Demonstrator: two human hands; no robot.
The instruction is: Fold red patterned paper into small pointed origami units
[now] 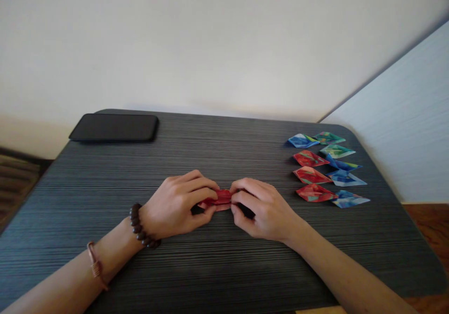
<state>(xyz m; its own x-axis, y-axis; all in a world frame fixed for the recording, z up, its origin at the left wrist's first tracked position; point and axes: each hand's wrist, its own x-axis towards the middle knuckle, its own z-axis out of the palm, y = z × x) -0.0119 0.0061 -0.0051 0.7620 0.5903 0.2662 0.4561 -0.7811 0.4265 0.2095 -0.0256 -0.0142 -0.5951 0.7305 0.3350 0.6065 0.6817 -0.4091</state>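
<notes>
A small red piece of folded paper [223, 197] lies between my two hands, low over the middle of the table. My left hand [184, 199] pinches its left end, thumb below and fingers on top. With the fingertips of my right hand [261, 206] I grip the right end. My fingers cover both ends, so only the creased middle shows. To the right sit several folded paper pieces in two uneven columns, among them a red one [315, 193], a blue one [350, 198] and a green one [329, 138].
The dark, fine-striped table [224, 267] has rounded corners and stands against a pale wall [217, 43]. A black phone-like slab [115, 127] lies at its back left. A light panel [403, 113] rises beyond the right side. Beads [138, 225] and a copper-coloured bangle [95, 265] circle my left arm.
</notes>
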